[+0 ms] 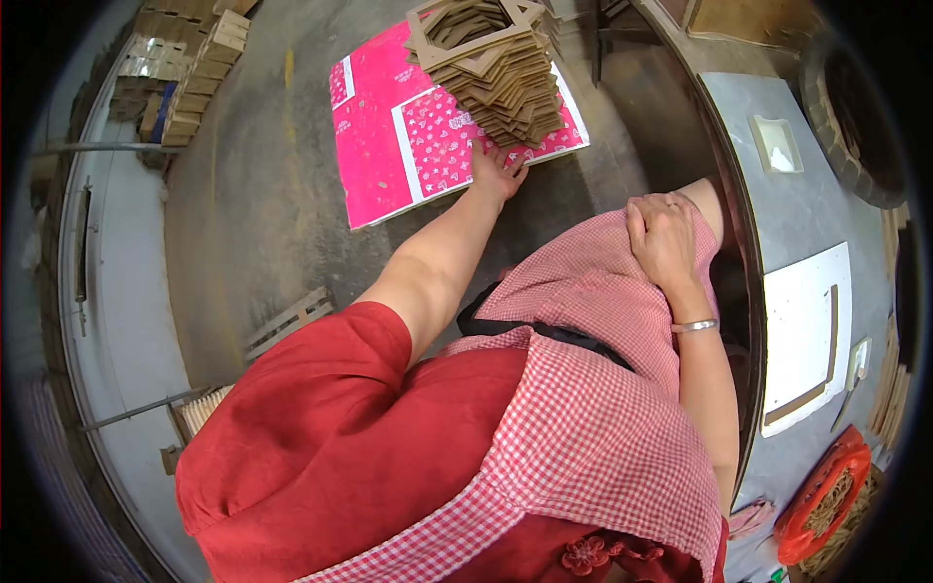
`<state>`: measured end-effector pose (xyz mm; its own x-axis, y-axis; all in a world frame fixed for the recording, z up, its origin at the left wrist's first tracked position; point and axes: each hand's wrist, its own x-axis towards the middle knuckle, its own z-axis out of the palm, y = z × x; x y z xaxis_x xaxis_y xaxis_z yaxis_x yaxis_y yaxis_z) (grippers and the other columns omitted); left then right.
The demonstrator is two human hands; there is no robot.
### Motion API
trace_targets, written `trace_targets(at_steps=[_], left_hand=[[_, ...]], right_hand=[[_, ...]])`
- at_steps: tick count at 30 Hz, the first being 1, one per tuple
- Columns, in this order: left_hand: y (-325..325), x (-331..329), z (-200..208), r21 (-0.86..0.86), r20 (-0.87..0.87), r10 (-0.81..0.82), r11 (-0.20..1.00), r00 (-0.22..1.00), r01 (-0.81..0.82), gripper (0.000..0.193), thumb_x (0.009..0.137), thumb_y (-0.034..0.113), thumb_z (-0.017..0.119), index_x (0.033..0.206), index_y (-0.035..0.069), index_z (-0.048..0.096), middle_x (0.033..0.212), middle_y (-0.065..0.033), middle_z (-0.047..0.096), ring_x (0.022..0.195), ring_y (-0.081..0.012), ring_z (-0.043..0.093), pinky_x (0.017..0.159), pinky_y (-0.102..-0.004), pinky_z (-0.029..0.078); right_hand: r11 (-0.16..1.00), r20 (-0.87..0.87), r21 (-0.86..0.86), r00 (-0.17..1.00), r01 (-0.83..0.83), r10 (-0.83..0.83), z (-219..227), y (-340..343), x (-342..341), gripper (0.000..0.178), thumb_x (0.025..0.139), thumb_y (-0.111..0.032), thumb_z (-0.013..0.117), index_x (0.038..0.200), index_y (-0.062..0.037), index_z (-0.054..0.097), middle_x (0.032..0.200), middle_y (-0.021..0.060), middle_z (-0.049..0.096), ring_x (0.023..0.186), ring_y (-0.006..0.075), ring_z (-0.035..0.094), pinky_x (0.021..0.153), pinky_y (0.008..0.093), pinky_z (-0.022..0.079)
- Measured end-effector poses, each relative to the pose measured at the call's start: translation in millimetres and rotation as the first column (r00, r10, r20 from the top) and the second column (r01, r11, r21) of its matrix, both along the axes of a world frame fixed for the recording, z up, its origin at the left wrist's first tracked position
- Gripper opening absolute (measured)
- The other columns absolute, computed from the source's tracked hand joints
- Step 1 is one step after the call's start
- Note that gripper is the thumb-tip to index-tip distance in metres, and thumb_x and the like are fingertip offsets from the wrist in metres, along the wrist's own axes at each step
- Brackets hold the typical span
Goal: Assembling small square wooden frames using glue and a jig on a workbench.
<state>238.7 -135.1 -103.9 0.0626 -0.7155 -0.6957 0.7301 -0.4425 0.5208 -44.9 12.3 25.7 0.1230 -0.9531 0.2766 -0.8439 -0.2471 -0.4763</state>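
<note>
Head view, looking down. I am reaching my left hand [498,173] far forward to the near edge of the pink printed sheets [389,146] lying on the concrete floor [253,223]; the fingers are spreading wide and pressing on the sheet edge, closing on nothing that I can see. A tall, twisting stack of brown cardboard frames [496,68] is sitting on the far right part of those sheets, just beyond the fingertips. My right hand [663,238] is resting flat and loose on my knee, over the red-checked apron [593,408], holding nothing. To the right, the grey table [807,204] is carrying a white board [802,330] with a brown cardboard strip [831,335] lying on it. A red basket [821,496] is sitting at the near right.
</note>
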Motion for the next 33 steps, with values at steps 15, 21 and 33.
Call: trace_targets(at_steps=[15,21,33], left_hand=[[-6,-36,4,0.111,-0.057,0.041,0.993,0.998,-0.035,0.1,0.093,0.079,0.038,0.163,0.012,0.012,0.169,-0.0151,0.021,0.156,-0.0389,0.015,0.126,-0.0527,0.007],[-6,-42,4,0.128,-0.052,0.117,0.986,0.992,-0.109,0.089,0.098,0.07,0.033,0.161,0.01,0.021,0.167,-0.0164,0.027,0.155,-0.0363,0.02,0.125,-0.0521,0.009],[-7,-39,-1,0.098,-0.138,0.118,0.99,0.983,-0.105,0.098,0.096,0.074,0.035,0.165,0.014,0.0,0.167,-0.0164,0.027,0.157,-0.0375,0.014,0.126,-0.0514,0.004]], right_hand=[[0.999,0.086,-0.029,0.996,0.039,-0.036,-6,3,-9,0.024,0.093,-0.019,0.062,0.088,-0.0015,0.077,0.094,0.0156,0.074,0.098,0.0313,0.067,0.107,0.0466,0.042],[0.999,0.097,-0.03,0.995,0.039,-0.036,-5,4,-11,0.023,0.093,-0.018,0.062,0.086,-0.0014,0.076,0.092,0.0156,0.073,0.096,0.0313,0.067,0.106,0.0464,0.043],[0.999,0.084,-0.042,0.996,0.024,-0.021,-5,-1,-10,0.026,0.093,-0.019,0.06,0.085,-0.0001,0.075,0.091,0.0165,0.072,0.097,0.0322,0.066,0.106,0.0472,0.042]])
